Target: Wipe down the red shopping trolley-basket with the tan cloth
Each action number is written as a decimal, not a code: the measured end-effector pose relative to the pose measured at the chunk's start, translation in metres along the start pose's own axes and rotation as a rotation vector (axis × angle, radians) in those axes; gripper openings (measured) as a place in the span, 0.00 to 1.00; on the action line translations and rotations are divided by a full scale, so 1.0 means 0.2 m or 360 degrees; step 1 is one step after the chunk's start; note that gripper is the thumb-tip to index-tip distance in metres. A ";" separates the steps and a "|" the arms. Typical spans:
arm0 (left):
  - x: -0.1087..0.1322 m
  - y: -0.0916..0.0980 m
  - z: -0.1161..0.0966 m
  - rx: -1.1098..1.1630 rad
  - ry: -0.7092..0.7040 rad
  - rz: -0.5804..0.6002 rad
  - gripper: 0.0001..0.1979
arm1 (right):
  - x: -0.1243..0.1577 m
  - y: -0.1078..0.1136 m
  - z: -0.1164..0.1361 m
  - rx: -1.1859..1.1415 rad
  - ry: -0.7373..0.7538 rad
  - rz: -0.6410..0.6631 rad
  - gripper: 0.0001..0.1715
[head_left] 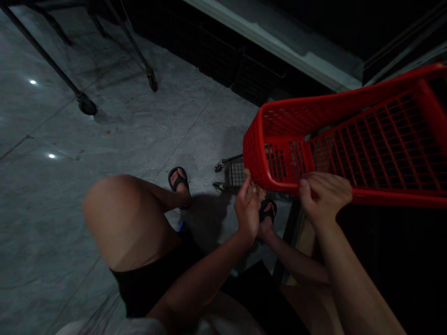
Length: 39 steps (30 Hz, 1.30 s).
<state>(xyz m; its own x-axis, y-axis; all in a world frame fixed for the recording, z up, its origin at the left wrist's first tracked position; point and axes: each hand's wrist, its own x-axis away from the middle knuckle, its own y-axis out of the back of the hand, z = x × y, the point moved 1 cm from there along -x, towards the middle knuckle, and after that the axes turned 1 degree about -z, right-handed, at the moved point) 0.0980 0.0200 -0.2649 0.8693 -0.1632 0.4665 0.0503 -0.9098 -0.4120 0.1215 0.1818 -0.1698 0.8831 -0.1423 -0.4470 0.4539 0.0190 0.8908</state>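
A red plastic shopping cart basket (258, 153) with grid walls stands at the right. My right hand (324, 193) is closed over its near rim, fingers wrapped on the edge. To the left, my left hand (248, 207) is at the basket's lower left corner, holding a small tan, crumpled-looking thing (259, 191) that is too dim to make out. The basket's inside shows bare red grid where it can be seen. Below it, the cart's metal lower frame (237, 173) and small wheels show.
Black crates (256, 77) line the back under a pale ledge (279, 46). Thin metal legs with casters (86, 104) stand at the upper left. My feet in dark flip-flops (179, 179) rest on the grey tiled floor (139, 135).
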 end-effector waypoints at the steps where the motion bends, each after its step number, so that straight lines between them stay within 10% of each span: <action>1: 0.00 -0.02 -0.03 0.0016 -0.0042 -0.0021 0.22 | 0.00 -0.01 0.00 -0.0011 -0.0002 -0.0030 0.21; 8: -0.25 -0.21 -0.42 0.0023 -0.0654 0.0098 0.22 | 0.00 -0.04 0.02 0.0022 0.0019 -0.0059 0.24; 17: 0.00 -0.05 -0.48 -0.0833 -0.1003 0.0750 0.22 | 0.03 -0.02 0.05 -0.0094 0.0115 -0.0105 0.23; 23: -0.05 -0.20 -0.67 -0.0816 -0.1081 0.0946 0.24 | 0.13 0.04 0.00 -0.0205 0.0288 -0.0047 0.21; 28: -0.06 -0.29 -0.58 -0.1225 -0.0965 0.1266 0.16 | 0.22 0.09 0.01 -0.0215 0.0395 -0.0090 0.19; 34: 0.07 -0.27 -0.47 -0.1485 -0.0730 0.0968 0.15 | 0.34 0.13 -0.05 -0.0103 0.0429 -0.0041 0.21; 39: 0.24 -0.31 -0.38 -0.1765 -0.0628 0.1126 0.15 | 0.44 0.17 -0.19 0.0025 0.0571 -0.0053 0.19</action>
<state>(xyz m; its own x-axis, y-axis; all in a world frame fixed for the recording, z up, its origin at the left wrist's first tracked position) 0.0990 0.0402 -0.1586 0.6353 -0.7667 0.0923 -0.7114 -0.5345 0.4563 0.2194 0.2076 -0.1815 0.8544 0.2142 -0.4735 0.4838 0.0049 0.8752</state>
